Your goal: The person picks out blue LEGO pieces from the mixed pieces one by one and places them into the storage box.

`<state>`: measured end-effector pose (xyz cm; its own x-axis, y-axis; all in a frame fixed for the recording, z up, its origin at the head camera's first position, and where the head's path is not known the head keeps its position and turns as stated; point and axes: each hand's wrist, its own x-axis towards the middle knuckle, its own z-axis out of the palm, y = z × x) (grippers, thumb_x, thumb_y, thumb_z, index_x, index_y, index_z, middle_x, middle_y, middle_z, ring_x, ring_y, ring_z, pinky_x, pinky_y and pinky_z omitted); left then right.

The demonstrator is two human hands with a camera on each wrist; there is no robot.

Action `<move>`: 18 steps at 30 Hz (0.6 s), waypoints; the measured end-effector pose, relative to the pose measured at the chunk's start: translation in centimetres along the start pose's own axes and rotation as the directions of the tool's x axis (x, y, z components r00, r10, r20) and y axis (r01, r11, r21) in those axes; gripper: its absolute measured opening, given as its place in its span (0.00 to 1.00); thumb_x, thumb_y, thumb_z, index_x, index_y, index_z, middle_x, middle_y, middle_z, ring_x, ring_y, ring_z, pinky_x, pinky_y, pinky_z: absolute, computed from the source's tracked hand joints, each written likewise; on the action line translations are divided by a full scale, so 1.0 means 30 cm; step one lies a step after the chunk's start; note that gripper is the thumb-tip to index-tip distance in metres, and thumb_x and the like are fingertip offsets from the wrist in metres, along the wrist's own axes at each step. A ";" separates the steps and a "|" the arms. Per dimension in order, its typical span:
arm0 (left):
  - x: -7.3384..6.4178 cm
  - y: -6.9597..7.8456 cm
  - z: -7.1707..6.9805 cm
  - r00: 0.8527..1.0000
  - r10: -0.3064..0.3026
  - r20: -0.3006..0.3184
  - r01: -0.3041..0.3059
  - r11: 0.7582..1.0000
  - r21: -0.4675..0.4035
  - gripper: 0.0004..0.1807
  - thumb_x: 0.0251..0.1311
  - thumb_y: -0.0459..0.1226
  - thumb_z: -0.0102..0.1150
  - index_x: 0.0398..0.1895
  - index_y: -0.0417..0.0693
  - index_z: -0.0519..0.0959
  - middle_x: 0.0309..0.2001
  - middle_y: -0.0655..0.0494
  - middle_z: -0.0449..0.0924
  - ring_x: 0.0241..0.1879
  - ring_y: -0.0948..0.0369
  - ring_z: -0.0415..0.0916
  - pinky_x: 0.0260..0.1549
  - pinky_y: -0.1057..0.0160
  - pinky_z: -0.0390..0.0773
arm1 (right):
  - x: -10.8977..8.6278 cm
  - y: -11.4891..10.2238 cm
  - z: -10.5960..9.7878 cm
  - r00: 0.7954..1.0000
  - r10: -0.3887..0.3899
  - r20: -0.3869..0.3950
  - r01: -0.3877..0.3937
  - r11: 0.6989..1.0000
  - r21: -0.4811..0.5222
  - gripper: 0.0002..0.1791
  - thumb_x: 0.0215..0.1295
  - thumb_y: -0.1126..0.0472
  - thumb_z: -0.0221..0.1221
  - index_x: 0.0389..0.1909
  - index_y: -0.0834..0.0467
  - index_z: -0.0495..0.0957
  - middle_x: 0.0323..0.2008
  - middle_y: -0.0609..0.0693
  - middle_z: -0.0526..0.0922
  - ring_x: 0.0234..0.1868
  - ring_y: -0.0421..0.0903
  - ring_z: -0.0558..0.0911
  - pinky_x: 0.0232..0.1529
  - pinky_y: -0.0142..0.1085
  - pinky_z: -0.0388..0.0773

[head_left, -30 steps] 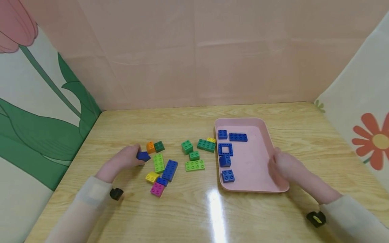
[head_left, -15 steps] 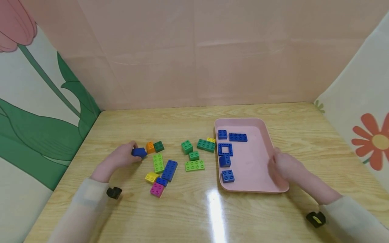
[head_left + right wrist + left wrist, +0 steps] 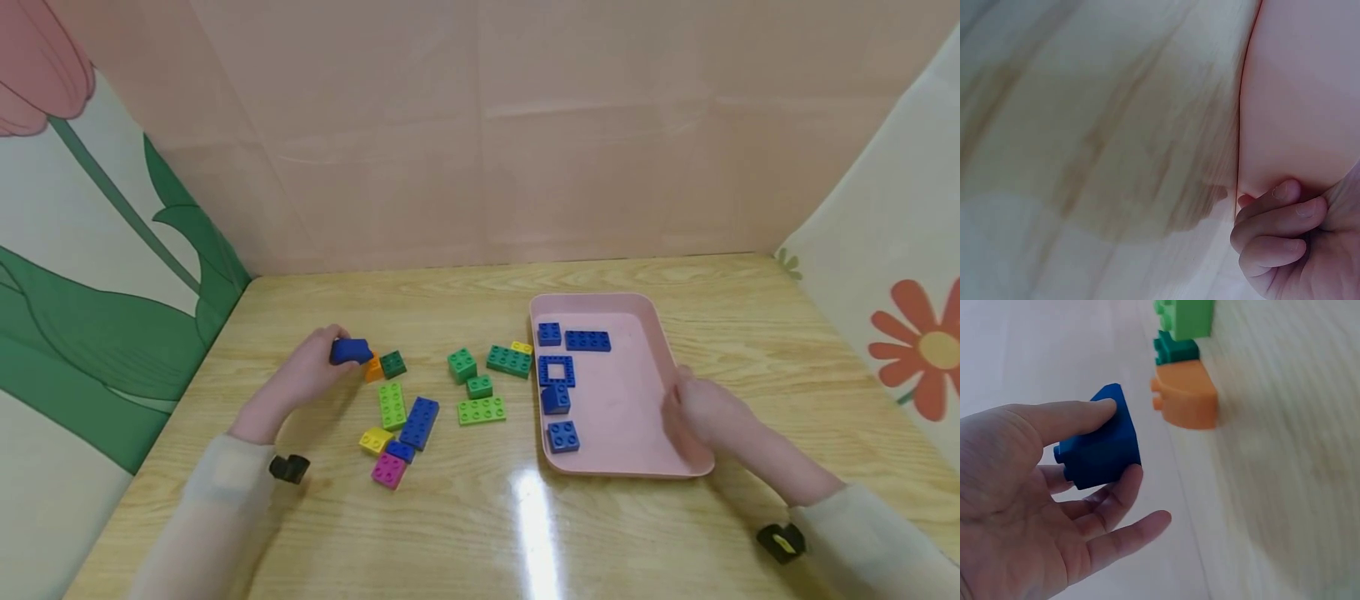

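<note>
Left hand (image 3: 303, 375) has a smooth blue slope brick (image 3: 349, 351) pinched between thumb and fingers, up off the wood-grain table (image 3: 420, 533), near the orange brick (image 3: 1188, 397). Right hand (image 3: 712, 410) is clamped on the side wall of the round-cornered pink tray (image 3: 622, 408). Left wrist view shows the slope brick's studs, head view doesn't; right wrist view shows the curled fingers, mostly hidden from the head.

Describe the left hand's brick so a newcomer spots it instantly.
Start at the pink tray, then cross the wooden table leftward to the left hand. It pinches a slant-sided blue brick: the only brick held, unlike the nearby orange brick.
</note>
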<state>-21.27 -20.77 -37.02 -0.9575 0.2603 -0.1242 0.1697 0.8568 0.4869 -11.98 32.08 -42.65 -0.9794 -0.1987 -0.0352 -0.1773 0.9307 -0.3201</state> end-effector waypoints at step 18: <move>0.138 0.260 -0.044 0.975 0.221 -0.039 -0.217 0.973 0.082 0.22 0.64 0.42 0.62 0.56 0.42 0.70 0.50 0.44 0.76 0.43 0.51 0.75 0.46 0.52 0.77 | 0.002 0.007 0.002 1.000 -0.010 0.007 0.010 1.000 -0.012 0.07 0.71 0.66 0.42 0.35 0.68 0.61 0.19 0.54 0.72 0.22 0.53 0.77 0.24 0.50 0.75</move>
<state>-24.21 -13.60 -32.61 -0.9048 0.4254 0.0198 0.3919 0.8137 0.4293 -12.08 32.23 -42.78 -0.9768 -0.2104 -0.0389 -0.1885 0.9322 -0.3088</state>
